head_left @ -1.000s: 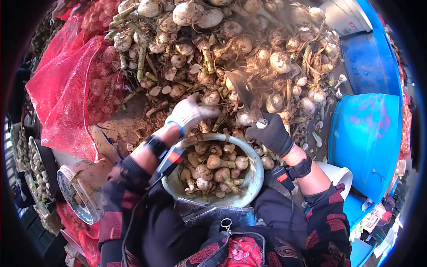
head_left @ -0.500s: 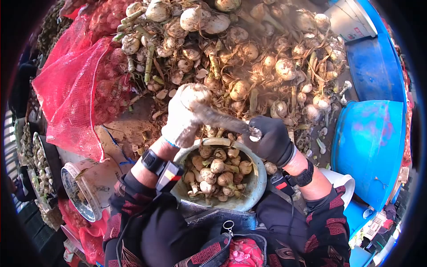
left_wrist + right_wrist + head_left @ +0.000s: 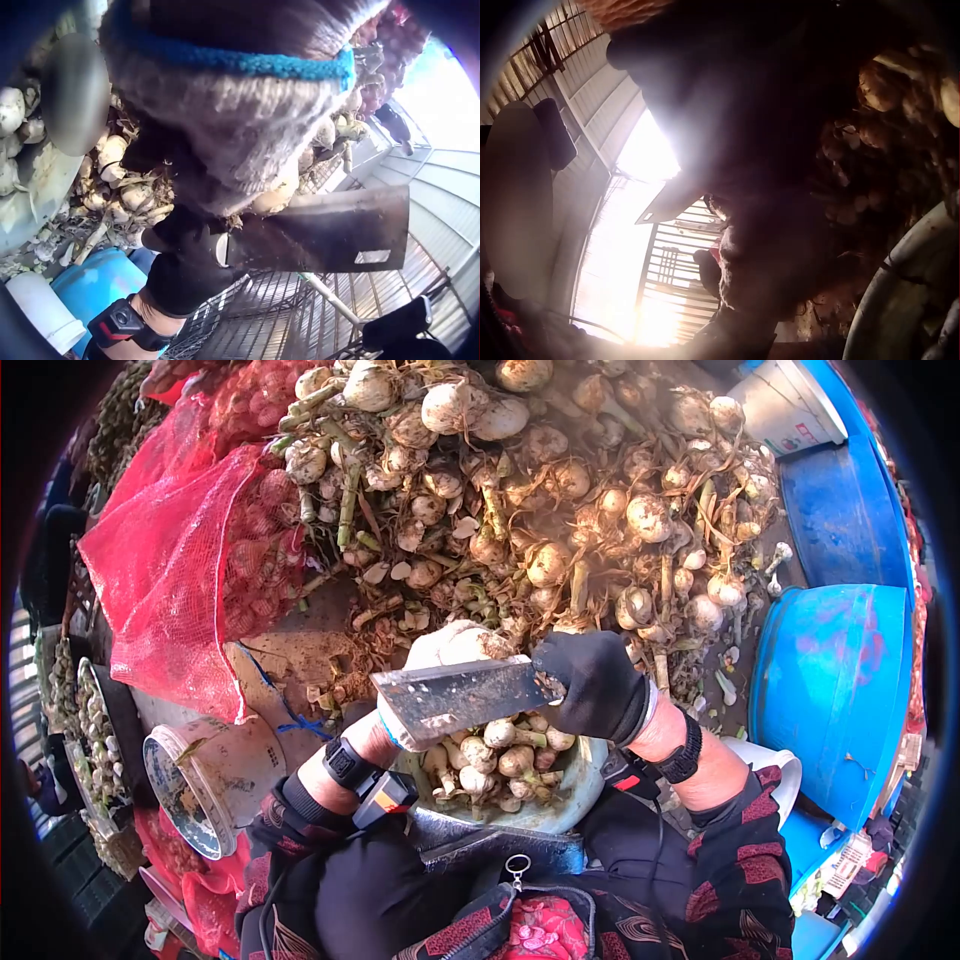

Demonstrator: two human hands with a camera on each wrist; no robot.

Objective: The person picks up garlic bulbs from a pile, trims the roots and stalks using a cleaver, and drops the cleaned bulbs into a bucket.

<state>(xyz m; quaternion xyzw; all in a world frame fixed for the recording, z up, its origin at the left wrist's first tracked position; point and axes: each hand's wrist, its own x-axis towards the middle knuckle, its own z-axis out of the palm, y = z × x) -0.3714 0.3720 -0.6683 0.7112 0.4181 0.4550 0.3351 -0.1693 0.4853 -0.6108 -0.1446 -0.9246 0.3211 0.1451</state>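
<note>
My left hand [image 3: 448, 643], in a white knit glove, holds a garlic bulb [image 3: 276, 196] close above the far rim of the basin. The wide, flat blade of a cleaver [image 3: 460, 695] crosses in front of that glove in the head view. My right hand [image 3: 592, 685], in a black glove, grips the cleaver at its handle end. In the left wrist view the blade lies right beside the bulb, and the black fingers are close to the white glove. Below, a pale green basin [image 3: 590, 780] contains several trimmed garlic bulbs [image 3: 480, 753]. The right wrist view is dark and glare-filled.
A large heap of garlic with stalks [image 3: 560, 510] spreads beyond the basin. Red mesh sacks [image 3: 175, 570] stand at the left, near a dirty white bucket [image 3: 240, 770] on its side. Blue tubs [image 3: 835, 690] line the right, with another white bucket [image 3: 790, 405] behind.
My left hand has lifted a garlic bulb off the heap and drawn it back over the basin. The cleaver has swung from pointing away to lying leftward across my left hand.
</note>
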